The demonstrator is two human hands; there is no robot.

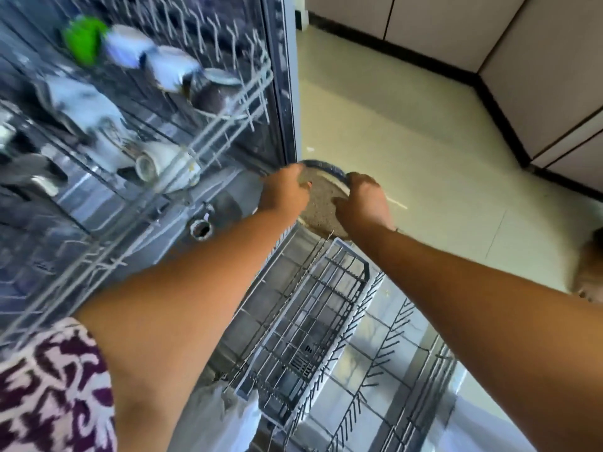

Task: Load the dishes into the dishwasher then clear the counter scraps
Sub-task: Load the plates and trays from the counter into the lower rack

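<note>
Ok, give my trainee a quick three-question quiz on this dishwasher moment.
1. True or false: both hands hold the plate.
2. Which rack has the cups: A upper, B lower, C neither?
3. Fill in: the cutlery basket in the lower rack looks ____.

Key: 1 true: left hand and right hand each have a grip on the rim. 2 A, the upper rack. 3 empty.
</note>
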